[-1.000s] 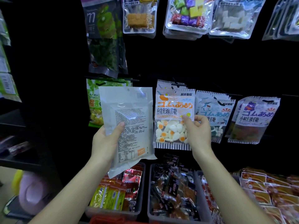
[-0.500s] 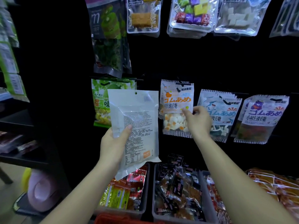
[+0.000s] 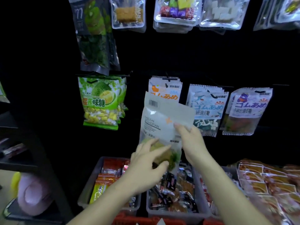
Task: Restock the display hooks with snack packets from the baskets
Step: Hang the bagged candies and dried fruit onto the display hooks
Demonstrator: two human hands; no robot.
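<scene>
Between my two hands, the fingertips (image 3: 177, 126) of my right hand (image 3: 191, 143) pinch the right edge of the white packet (image 3: 162, 117), about halfway up. My left hand (image 3: 146, 163) lies lower, fingers spread over the packet's printed bottom; blur hides whether the thumb grips. The packet stands nearly upright, long axis vertical, top tipped a little to the right, barcode end uppermost. That top edge overlaps the hanging egg-gummy packets (image 3: 167, 88), whose hook (image 3: 165, 78) sits just above and behind it. So the hanging end lies up and away from my fingers, and I judge my right hand the nearer one to steer it. I cannot see the hang hole. The baskets (image 3: 89, 185) sit below my wrists.
</scene>
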